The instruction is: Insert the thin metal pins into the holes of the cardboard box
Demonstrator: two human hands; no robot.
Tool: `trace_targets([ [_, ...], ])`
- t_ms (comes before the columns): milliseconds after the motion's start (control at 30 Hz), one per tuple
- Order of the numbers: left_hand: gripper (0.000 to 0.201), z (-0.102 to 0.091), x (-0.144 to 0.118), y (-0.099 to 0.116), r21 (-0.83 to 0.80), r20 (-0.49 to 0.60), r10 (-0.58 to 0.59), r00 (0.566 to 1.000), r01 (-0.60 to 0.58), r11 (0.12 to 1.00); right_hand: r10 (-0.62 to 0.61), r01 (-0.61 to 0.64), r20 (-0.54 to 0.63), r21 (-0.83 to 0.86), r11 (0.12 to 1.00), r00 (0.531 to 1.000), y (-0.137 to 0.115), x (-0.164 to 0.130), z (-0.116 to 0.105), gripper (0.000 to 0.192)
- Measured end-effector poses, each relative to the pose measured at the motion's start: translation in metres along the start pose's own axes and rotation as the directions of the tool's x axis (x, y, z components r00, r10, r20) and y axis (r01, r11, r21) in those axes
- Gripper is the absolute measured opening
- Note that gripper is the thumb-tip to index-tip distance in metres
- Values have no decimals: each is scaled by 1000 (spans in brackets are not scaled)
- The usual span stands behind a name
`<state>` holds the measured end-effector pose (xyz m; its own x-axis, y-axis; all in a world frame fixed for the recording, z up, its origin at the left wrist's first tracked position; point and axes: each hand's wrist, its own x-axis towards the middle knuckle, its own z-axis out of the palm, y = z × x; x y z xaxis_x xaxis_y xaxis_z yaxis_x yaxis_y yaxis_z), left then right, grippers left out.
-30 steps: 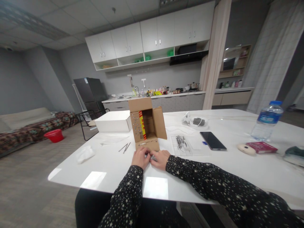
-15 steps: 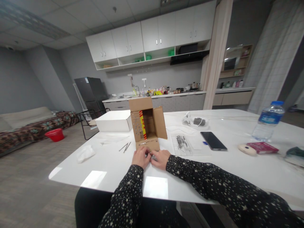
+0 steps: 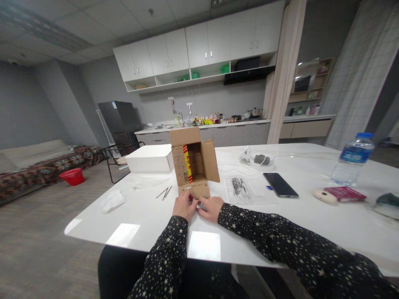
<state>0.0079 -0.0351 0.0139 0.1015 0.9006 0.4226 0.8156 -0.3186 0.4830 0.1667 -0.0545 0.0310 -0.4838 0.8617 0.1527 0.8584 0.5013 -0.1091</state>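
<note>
Cardboard box (image 3: 193, 164) lies on its side on the white desk (image 3: 149, 216), its open mouth facing the person, one flap raised on top, one swung out to the right and the bottom flap (image 3: 193, 190) lying flat on the desk toward the hands; rows of small pale dots run along that flap and the left inner wall, beside a red and yellow strip. The left hand (image 3: 184, 206) and right hand (image 3: 212, 208) meet at the near edge of the bottom flap, fingers curled and pressed together around something small and pale between them; what it is, and whether either grip truly pinches it, I cannot tell. Two thin dark sticks (image 3: 165, 193) lie just left of the box, a crumpled white cloth (image 3: 111, 201) farther left, and a white flat box (image 3: 149, 158) behind. To the right lie a clear sheet with dark small parts (image 3: 238, 187), a black phone (image 3: 280, 185), a red booklet (image 3: 343, 193) and a water bottle (image 3: 352, 158).
</note>
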Motion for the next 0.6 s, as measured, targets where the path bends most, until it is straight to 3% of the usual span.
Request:
trace_targets([
  [267,7,3,2,-10,-242,-158,-53,986,13,970,14,-15,6,26,1000,1000,1,0,1,41],
  [600,12,2,0,-7,-347,-260,-87,962,-9,938,19,-20,15,14,1000,1000,0,0,-1,40],
])
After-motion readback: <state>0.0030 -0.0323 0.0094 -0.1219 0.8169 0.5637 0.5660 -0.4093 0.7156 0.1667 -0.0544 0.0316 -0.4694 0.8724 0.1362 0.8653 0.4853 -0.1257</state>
